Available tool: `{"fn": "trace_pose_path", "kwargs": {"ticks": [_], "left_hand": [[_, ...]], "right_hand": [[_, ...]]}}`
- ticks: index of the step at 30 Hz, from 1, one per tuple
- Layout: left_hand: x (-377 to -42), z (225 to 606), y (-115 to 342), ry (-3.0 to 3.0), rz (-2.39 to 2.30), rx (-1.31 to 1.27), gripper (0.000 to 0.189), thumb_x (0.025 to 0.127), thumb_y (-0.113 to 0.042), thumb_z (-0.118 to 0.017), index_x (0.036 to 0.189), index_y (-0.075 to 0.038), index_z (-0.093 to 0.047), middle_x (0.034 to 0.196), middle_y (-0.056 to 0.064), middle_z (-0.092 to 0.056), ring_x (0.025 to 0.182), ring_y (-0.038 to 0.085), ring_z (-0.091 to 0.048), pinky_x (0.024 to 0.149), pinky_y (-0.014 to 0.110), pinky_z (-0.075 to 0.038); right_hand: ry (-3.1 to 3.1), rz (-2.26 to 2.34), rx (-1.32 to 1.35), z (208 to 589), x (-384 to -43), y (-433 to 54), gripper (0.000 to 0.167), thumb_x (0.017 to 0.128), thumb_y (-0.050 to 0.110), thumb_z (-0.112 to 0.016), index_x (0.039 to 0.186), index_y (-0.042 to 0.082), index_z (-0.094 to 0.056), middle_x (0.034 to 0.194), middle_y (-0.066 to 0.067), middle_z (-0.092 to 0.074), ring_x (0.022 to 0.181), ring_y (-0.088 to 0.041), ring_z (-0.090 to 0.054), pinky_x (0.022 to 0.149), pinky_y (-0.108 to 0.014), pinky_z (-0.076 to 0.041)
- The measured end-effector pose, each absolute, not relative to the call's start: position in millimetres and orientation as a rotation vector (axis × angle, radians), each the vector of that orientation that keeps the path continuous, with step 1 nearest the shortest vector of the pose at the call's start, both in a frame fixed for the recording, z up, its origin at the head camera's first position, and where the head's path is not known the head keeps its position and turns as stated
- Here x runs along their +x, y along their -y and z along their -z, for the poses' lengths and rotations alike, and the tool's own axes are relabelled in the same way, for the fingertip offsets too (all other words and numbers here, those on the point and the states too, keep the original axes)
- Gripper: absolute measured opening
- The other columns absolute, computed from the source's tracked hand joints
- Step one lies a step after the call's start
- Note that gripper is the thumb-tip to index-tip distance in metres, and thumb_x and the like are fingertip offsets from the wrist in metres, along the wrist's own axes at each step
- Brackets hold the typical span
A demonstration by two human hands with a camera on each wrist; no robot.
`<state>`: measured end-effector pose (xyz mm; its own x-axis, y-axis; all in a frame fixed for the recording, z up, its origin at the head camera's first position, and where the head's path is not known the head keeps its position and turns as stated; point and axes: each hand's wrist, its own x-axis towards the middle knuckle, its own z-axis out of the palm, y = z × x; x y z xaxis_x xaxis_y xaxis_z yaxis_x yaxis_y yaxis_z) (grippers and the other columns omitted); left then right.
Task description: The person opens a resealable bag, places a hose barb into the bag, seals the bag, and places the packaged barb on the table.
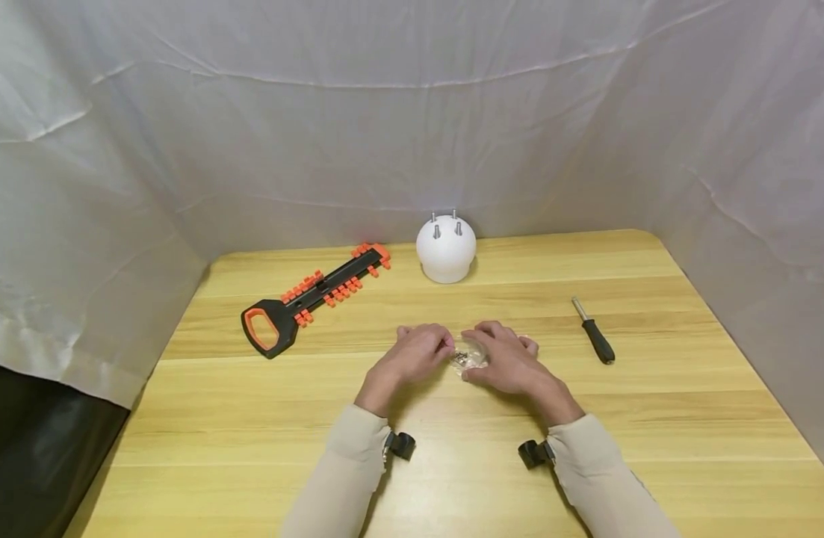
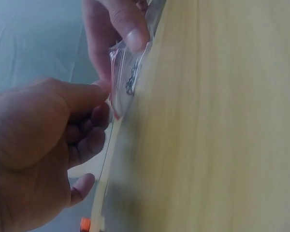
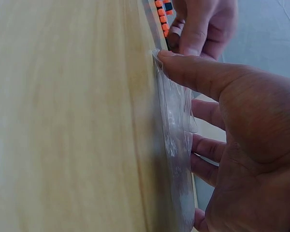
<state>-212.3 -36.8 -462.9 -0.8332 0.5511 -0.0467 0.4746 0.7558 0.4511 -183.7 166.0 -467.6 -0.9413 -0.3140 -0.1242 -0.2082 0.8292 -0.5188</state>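
A small clear zip bag (image 1: 462,362) with small dark metal pieces, perhaps screws, is between the two hands, low over the table. My left hand (image 1: 414,355) pinches the bag's red-lined edge between thumb and index finger, its other fingers loosely bent. On the other side, my right hand (image 1: 509,362) holds the bag, thumb on one face and fingers behind. In the left wrist view, the metal pieces (image 2: 131,79) show through the plastic. From the right wrist, the crinkled plastic of the bag (image 3: 171,116) stretches along the fingers.
At the back of the wooden table (image 1: 452,471) stands a white rounded object (image 1: 446,254) with several metal bolts sticking up. A black and orange rack with a handle (image 1: 317,295) lies to the left. Right of the hands lies a black-handled driver (image 1: 597,340). Grey cloth surrounds the back and sides.
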Motion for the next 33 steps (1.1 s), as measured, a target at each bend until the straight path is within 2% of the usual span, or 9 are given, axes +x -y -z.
{"fn": "trace_pose_path", "kwargs": {"ticks": [10,17,22,33], "left_hand": [[-212,464,26,-2.803,-0.567,0.776,0.014,0.099,-0.034,-0.053,0.098,-0.025,-0.065,0.101,-0.012,-0.064,0.096,0.008,-0.056,0.082,0.032,-0.028],[-212,460,42,-2.773,-0.701,0.743,0.013,0.098,-0.035,-0.055,0.102,-0.025,-0.062,0.104,-0.011,-0.062,0.099,0.008,-0.057,0.09,0.037,-0.035],[-214,458,62,-2.758,-0.763,0.687,0.015,0.098,-0.033,-0.055,0.107,-0.022,-0.061,0.103,-0.009,-0.06,0.096,0.009,-0.057,0.091,0.039,-0.04],[-216,457,99,-2.694,-0.882,0.592,0.017,0.1,-0.026,-0.051,0.109,-0.016,-0.061,0.098,-0.004,-0.06,0.085,0.011,-0.056,0.079,0.03,-0.048]], "right_hand": [[-2.812,0.759,-0.424,468,-183,-166,0.075,0.078,0.047,-0.075,0.144,0.026,-0.046,0.149,-0.005,-0.038,0.134,-0.03,-0.036,0.098,-0.06,-0.018],[-2.811,0.783,-0.425,467,-183,-166,0.073,0.079,0.045,-0.075,0.143,0.026,-0.046,0.15,-0.005,-0.038,0.135,-0.031,-0.037,0.099,-0.061,-0.016],[-2.816,0.781,-0.429,468,-183,-166,0.073,0.078,0.045,-0.076,0.143,0.026,-0.047,0.149,-0.005,-0.038,0.134,-0.031,-0.037,0.097,-0.059,-0.017],[-2.811,0.785,-0.439,466,-183,-165,0.072,0.078,0.043,-0.075,0.142,0.024,-0.048,0.149,-0.006,-0.038,0.135,-0.032,-0.036,0.096,-0.059,-0.016]]}}
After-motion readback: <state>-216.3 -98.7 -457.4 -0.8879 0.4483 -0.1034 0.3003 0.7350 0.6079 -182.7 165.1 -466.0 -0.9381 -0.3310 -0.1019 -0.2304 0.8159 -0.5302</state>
